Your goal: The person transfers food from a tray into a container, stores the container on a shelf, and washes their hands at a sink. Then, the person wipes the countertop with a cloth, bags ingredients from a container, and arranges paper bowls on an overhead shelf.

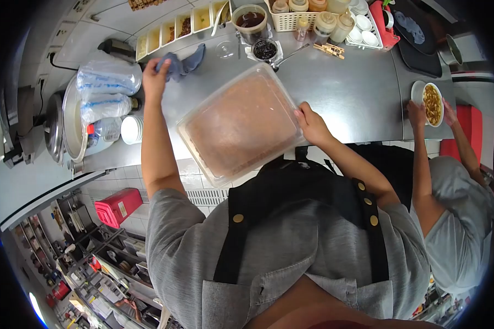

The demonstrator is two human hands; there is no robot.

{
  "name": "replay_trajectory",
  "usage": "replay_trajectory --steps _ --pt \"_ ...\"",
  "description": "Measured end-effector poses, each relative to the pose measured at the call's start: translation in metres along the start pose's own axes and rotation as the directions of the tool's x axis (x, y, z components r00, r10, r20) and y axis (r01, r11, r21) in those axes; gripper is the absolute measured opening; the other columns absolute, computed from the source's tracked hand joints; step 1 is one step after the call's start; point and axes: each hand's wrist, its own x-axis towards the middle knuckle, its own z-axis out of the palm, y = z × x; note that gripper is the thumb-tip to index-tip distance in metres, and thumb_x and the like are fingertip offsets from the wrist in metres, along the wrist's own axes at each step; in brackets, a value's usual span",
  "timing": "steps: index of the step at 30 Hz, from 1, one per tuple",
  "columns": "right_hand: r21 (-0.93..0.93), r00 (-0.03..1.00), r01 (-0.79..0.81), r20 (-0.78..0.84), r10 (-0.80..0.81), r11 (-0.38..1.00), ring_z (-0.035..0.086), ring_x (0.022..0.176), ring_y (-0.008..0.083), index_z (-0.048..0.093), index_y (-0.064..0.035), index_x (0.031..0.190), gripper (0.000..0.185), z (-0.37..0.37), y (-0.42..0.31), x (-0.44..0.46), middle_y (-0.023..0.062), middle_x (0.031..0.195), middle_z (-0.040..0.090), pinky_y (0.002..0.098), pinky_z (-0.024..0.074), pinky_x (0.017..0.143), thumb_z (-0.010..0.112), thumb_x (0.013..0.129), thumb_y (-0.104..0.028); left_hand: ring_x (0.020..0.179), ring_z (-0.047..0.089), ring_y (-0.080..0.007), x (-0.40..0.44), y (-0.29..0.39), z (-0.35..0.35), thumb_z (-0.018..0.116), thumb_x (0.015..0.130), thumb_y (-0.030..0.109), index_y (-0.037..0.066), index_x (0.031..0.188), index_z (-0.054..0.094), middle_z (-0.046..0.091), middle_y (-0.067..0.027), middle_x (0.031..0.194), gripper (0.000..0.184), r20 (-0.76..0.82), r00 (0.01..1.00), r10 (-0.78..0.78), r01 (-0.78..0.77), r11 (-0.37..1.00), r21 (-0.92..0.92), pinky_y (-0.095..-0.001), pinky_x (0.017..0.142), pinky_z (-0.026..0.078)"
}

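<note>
My right hand grips the right edge of a large translucent plastic container with brownish contents and a lid on it. The container is held at an angle over the front part of the steel counter, and its near corner reaches past the counter's edge. At the back left of the counter, my left hand is closed on a blue-grey cloth, part of which lies on the steel. Just beyond the container stands a small bowl of dark food beside a spoon.
Along the back are a row of topping trays, a tub of dark liquid and a basket of bottles. Plastic-wrapped cups stand left. On the right, a co-worker's hands hold a white bowl of food. A red bin sits below left.
</note>
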Motion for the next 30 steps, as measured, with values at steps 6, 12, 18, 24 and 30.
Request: replay_trajectory --steps 6,12,18,24,30 --pt "0.055 0.999 0.018 0.040 -0.020 0.998 0.062 0.086 0.0463 0.051 -0.0029 0.109 0.038 0.014 -0.013 0.042 0.0257 0.089 0.065 0.0504 0.0478 0.075 0.041 0.104 -0.039 0.101 0.064 -0.0214 -0.081 0.092 0.107 0.069 0.091 0.016 0.005 0.108 0.062 0.066 -0.0095 0.114 0.022 0.317 0.941 0.115 -0.063 0.984 -0.169 -0.0337 0.083 0.050" --pt "0.142 0.998 0.038 -0.051 -0.031 0.989 0.061 0.099 0.0454 0.057 -0.0019 0.112 0.043 0.019 -0.009 0.048 0.0276 0.101 0.064 0.0480 0.0468 0.084 0.038 0.105 -0.040 0.102 0.059 -0.0312 -0.177 0.132 0.164 0.073 0.069 0.004 0.011 0.103 0.068 0.064 -0.0088 0.105 0.035 0.647 0.524 0.554 -0.686 0.725 -0.065 -0.0421 0.091 0.046" --pt "0.150 0.989 0.092 -0.130 -0.072 0.984 0.062 0.092 0.0410 0.058 -0.0013 0.108 0.042 0.027 0.001 0.050 0.0232 0.095 0.065 0.0443 0.0477 0.081 0.042 0.104 -0.040 0.103 0.058 -0.0325 -0.156 0.116 0.177 0.067 0.061 -0.006 0.011 0.102 0.072 0.063 -0.0089 0.107 0.044 0.568 0.645 0.511 -0.635 0.772 0.028 -0.0405 0.090 0.047" --pt "0.225 1.000 -0.001 0.028 -0.005 0.974 0.063 0.083 0.0326 0.059 -0.0016 0.096 0.046 0.024 0.002 0.051 0.0187 0.086 0.065 0.0411 0.0474 0.074 0.053 0.098 -0.047 0.100 0.062 -0.0310 -0.072 0.068 0.140 0.067 0.071 -0.004 0.007 0.098 0.073 0.066 -0.0118 0.105 0.030 0.309 0.832 0.461 -0.552 0.744 0.376 -0.0376 0.087 0.051" --pt "0.040 0.992 -0.078 0.103 0.074 0.996 0.064 0.083 0.0345 0.061 -0.0022 0.094 0.052 0.017 -0.008 0.058 0.0179 0.086 0.066 0.0429 0.0479 0.075 0.052 0.095 -0.054 0.092 0.065 -0.0297 -0.077 0.098 0.167 0.080 0.078 0.021 0.005 0.098 0.073 0.068 -0.0127 0.100 0.027 0.137 0.973 0.183 -0.208 0.958 0.199 -0.0374 0.080 0.052"
